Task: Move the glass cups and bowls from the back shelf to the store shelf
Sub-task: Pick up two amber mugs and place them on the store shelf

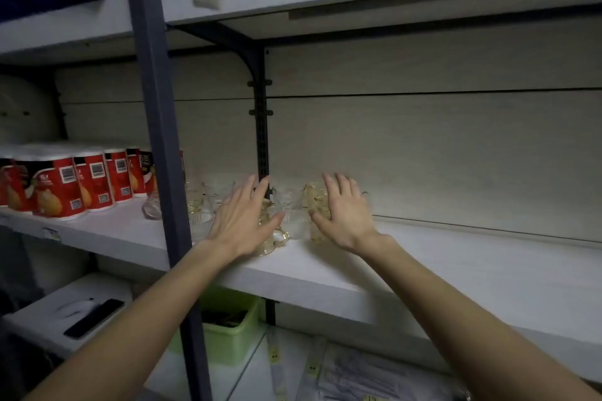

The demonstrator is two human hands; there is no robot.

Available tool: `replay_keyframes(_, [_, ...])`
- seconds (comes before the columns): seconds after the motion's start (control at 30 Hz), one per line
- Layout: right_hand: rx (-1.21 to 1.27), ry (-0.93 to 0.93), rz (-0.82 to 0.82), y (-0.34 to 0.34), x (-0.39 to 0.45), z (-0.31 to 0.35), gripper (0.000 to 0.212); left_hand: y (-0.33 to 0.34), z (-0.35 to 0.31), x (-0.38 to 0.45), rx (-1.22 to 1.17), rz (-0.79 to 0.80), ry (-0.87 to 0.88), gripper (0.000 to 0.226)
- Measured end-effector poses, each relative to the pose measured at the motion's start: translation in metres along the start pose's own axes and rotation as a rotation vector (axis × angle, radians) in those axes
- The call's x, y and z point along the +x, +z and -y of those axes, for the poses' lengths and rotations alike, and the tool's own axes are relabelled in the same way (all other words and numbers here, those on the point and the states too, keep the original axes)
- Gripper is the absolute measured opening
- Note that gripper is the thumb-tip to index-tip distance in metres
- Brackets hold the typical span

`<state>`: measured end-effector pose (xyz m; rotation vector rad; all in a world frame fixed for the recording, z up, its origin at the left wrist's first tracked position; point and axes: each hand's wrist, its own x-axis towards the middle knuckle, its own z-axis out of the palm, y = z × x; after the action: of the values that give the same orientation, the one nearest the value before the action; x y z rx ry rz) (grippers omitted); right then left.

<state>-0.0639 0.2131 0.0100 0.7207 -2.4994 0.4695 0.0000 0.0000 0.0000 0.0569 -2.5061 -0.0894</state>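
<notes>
Dim storeroom, pale wood-grain shelf [423, 264] w/ dark metal upright [163, 140] in front. Lighting poor, glass hard to read.

Glassware: cluster of glass cups and bowls [290, 205] sits mid-shelf, near the back panel, just right of the upright. Some pieces w/ gold trim; a ribbed clear bowl [200, 221] at left of the group; one handled cup [277, 238] nearest the front edge. Exact count cannot be told. Pieces are packed touching or nearly so, prob. to save shelf room.

Your hands: left hand [242, 221] and right hand [342, 215] both reach in over the front edge, one on each flank of the cluster. Grip state: fingers spread and straight on both, nothing held. Left palm covers the left part of the group; right hand's thumb is at a gold-trimmed cup [317, 205], contact unclear. Looks like you bracket the group from both sides so as to gather or pick w/o knocking a neighbour.

Other: red-labelled packs [65, 182] on the shelf to the left, well apart from the glass. Green bin [228, 335] on the level below; phone [94, 317] lower left.
</notes>
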Motion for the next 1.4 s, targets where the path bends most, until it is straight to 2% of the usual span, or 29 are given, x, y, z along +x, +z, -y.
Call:
replay_keyframes(0.2, [-0.072, 0.033, 0.138, 0.024, 0.018, -0.018, 0.078, 0.017, 0.004, 0.012, 0.058, -0.008, 0.002, 0.076])
replay_keyframes(0.37, [-0.13, -0.039, 0.061, 0.031, 0.02, -0.024, 0.06, 0.017, 0.0, 0.016, 0.104, 0.032, 0.021, 0.063])
replay_keyframes(0.53, [-0.201, -0.057, 0.081, 0.026, 0.023, -0.024, 0.054, 0.015, 0.0, 0.021, 0.096, 0.105, 0.032, 0.055])
replay_keyframes(0.73, [-0.042, 0.017, 0.203, 0.012, 0.023, -0.022, 0.056, 0.008, 0.006, 0.023, 0.043, 0.187, 0.027, 0.052])
replay_keyframes(0.87, [0.087, 0.096, 0.218, -0.002, 0.018, -0.021, 0.059, 0.001, 0.007, 0.008, -0.096, 0.124, 0.019, 0.05])
replay_keyframes(1.0, [0.219, 0.169, 0.126, -0.021, -0.004, -0.023, 0.065, -0.01, 0.008, -0.008, -0.22, 0.023, -0.007, 0.045])
replay_keyframes(1.1, [0.279, 0.187, 0.015, -0.036, -0.031, -0.027, 0.065, -0.024, -0.004, -0.017, -0.329, -0.085, -0.041, 0.048])
replay_keyframes(1.2, [0.375, 0.235, -0.127, -0.056, -0.063, -0.033, 0.06, -0.035, -0.027, -0.026, -0.467, -0.163, -0.036, 0.041])
replay_keyframes(1.33, [0.438, 0.371, -0.354, -0.09, -0.118, -0.04, 0.06, -0.038, -0.076, -0.041, -0.607, -0.194, -0.019, 0.05])
replay_keyframes(1.4, [0.459, 0.432, -0.394, -0.111, -0.145, -0.046, 0.059, -0.037, -0.108, -0.048, -0.64, -0.146, 0.005, 0.051])
